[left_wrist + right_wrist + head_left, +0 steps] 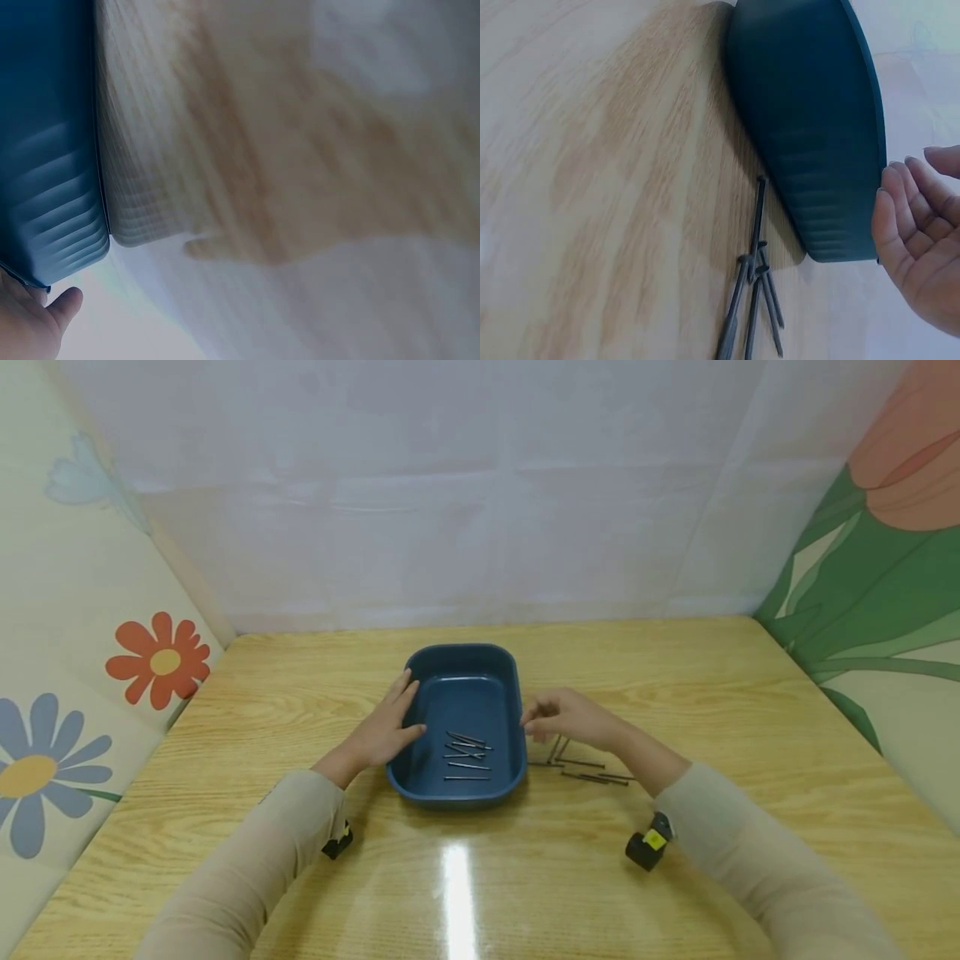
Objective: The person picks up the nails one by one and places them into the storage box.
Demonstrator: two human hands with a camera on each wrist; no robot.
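Note:
A deep blue rectangular plastic tub (468,693) stands on the table with several metal nails (467,767) on its floor, towards the near end. My left hand (382,727) rests on the tub's left rim, fingers fairly straight and thumb reaching over the inside. At the right rim is my right hand (566,717), its fingers loosely bent. The right wrist view shows this hand's fingertips (889,199) beside the rim, the thumb apart and nothing visible between them. Below it, more loose nails (585,775) lie criss-crossed on the wood, their flat heads visible in the right wrist view.
The wooden table (300,693) runs back to a white sheet (465,510). Flower-printed panels (161,664) flank it on both sides. Black wrist-worn devices (647,847) hang under both forearms.

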